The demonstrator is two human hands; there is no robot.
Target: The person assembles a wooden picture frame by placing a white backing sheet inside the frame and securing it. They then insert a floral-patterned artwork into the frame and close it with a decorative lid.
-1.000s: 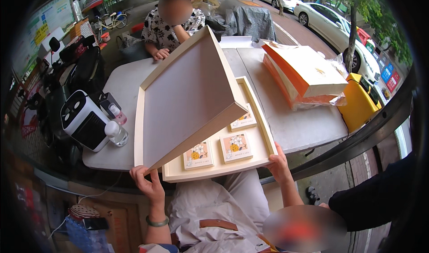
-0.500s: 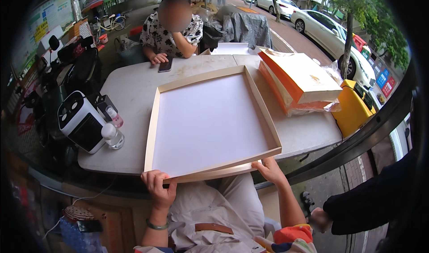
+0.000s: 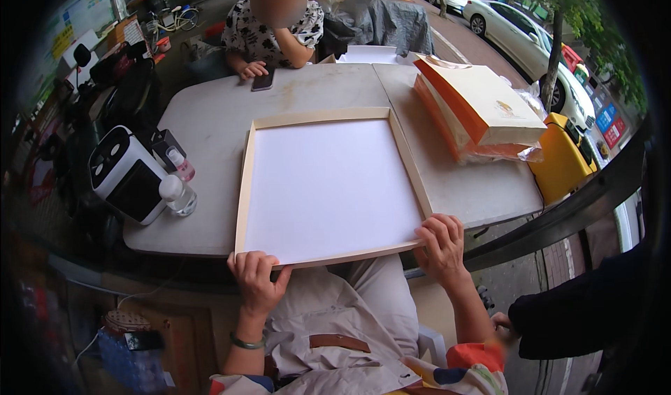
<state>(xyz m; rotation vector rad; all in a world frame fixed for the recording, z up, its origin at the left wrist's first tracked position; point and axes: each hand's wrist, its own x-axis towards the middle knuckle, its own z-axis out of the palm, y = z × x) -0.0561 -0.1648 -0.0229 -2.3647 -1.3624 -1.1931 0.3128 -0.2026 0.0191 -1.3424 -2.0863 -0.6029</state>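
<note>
A large flat box lid [image 3: 328, 185], white inside a pale cream rim, lies closed and flat on the grey table [image 3: 210, 126]. My left hand [image 3: 257, 278] grips the lid's near edge at its left corner. My right hand [image 3: 442, 247] holds the near edge at the right corner, fingers curled over the rim. The box's contents are hidden under the lid.
A stack of orange and cream bags [image 3: 475, 112] lies on the table's right. A white speaker-like device [image 3: 126, 175] and small clear bottles [image 3: 178, 192] stand at the left edge. A seated person [image 3: 272, 35] with a phone [image 3: 263, 81] is opposite. Another person's dark sleeve [image 3: 573, 318] is at lower right.
The lid was raised on its edge, showing small square items in the tray below; it has come down flat and now covers them. Both hands stayed at its near edge.
</note>
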